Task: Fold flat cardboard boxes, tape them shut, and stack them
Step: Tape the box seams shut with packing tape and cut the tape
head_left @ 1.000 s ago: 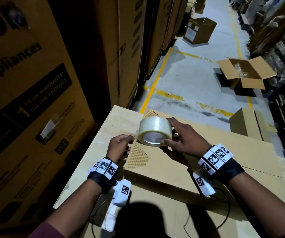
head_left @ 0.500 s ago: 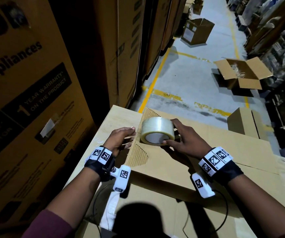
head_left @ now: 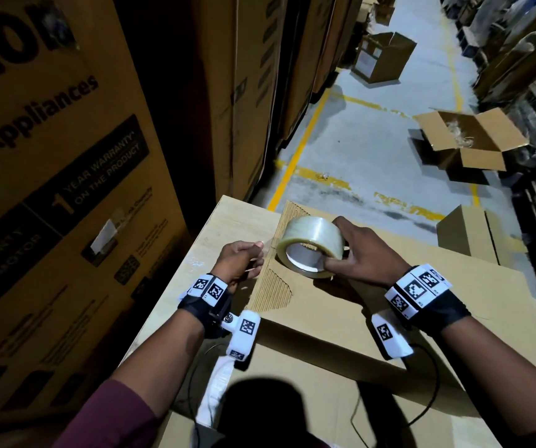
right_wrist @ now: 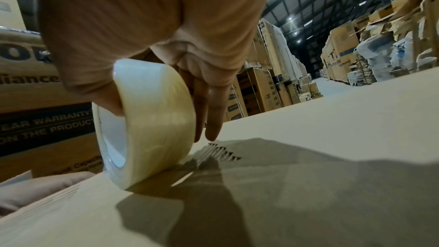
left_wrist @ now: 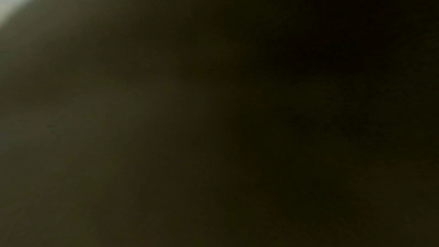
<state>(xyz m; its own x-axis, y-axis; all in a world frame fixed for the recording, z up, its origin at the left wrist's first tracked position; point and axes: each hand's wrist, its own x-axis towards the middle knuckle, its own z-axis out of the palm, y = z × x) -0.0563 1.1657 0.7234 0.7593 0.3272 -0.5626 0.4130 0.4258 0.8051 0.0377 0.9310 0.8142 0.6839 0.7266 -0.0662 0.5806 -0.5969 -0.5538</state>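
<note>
A roll of clear packing tape stands on edge on a flat cardboard box with torn patches of bare corrugation. My right hand grips the roll, thumb in the core and fingers over the far side. The right wrist view shows the roll touching the cardboard. My left hand sits just left of the roll with its fingers curled. It pinches the tape's free end, and a short clear strip runs to the roll. The left wrist view is dark.
Tall printed appliance cartons wall off the left side. On the grey floor ahead lie an open box, another open box farther off, and a small closed box at the right. More cardboard lies under the flat box.
The roll has shifted slightly to the right under my right hand. My left fingers, stretched toward the roll half a second ago, are now curled at the tape's end.
</note>
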